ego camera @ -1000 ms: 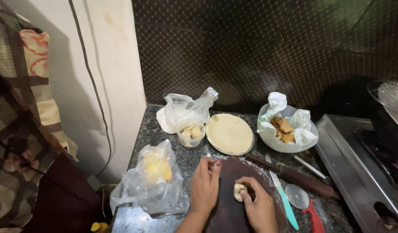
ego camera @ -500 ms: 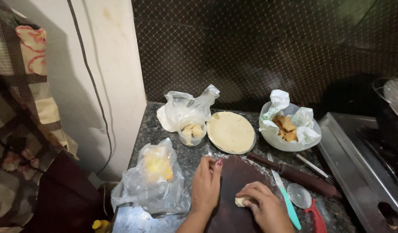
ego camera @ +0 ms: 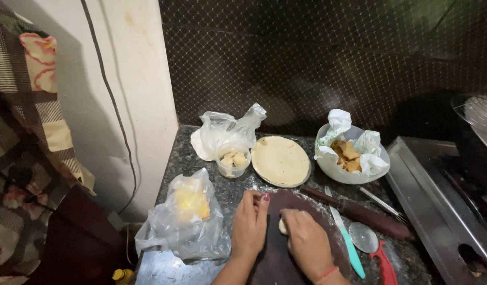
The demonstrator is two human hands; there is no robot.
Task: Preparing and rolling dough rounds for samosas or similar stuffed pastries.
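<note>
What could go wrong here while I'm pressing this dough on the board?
1. The knife lies close beside your right hand; a sideways slip might catch its blade.
2. The rolling pin rests at a slant by the board and could roll toward the stove.
3. The plastic bag sits near the counter's left edge, by your left hand; a nudge may tip it off.

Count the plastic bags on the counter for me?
3. One bag with yellow stuff is by the left hand, one behind the cup, and one lines the bowl.
</note>
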